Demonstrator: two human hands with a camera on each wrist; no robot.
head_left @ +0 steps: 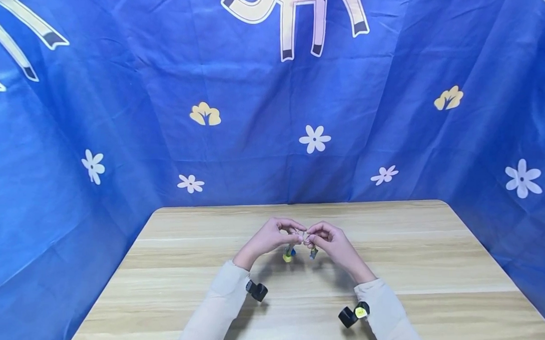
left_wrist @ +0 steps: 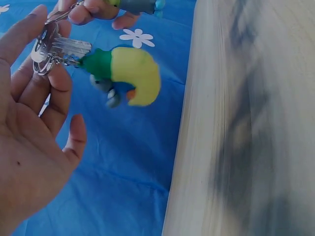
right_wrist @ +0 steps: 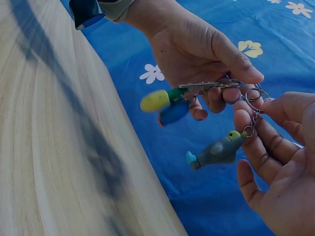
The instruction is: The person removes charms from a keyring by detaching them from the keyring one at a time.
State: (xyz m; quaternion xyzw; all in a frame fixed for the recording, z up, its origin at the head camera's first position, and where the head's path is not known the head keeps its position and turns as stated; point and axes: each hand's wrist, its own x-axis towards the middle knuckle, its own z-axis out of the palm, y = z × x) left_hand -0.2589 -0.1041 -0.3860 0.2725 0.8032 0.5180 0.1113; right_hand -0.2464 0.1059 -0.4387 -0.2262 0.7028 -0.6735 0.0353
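Observation:
Over the table, my left hand [head_left: 268,238] and right hand [head_left: 336,244] meet fingertip to fingertip. My left fingers and thumb pinch a bunch of metal keys [left_wrist: 71,46] on a ring. From it dangles a keychain charm [left_wrist: 135,73], yellow and green with blue-grey and orange parts. Between my right thumb and fingers is a metal split ring [right_wrist: 253,100]. A short chain links it to a grey figurine charm [right_wrist: 220,150] with a yellow-green head and light blue tail end. The two rings overlap between the fingertips; whether they are joined I cannot tell.
Below the hands lies a light wood-grain table [head_left: 294,311], with the hands' shadows on it. A blue cloth [head_left: 250,159] printed with flowers and animal legs hangs behind and at both sides. Black wrist cameras [head_left: 348,316] stick out from both wrists.

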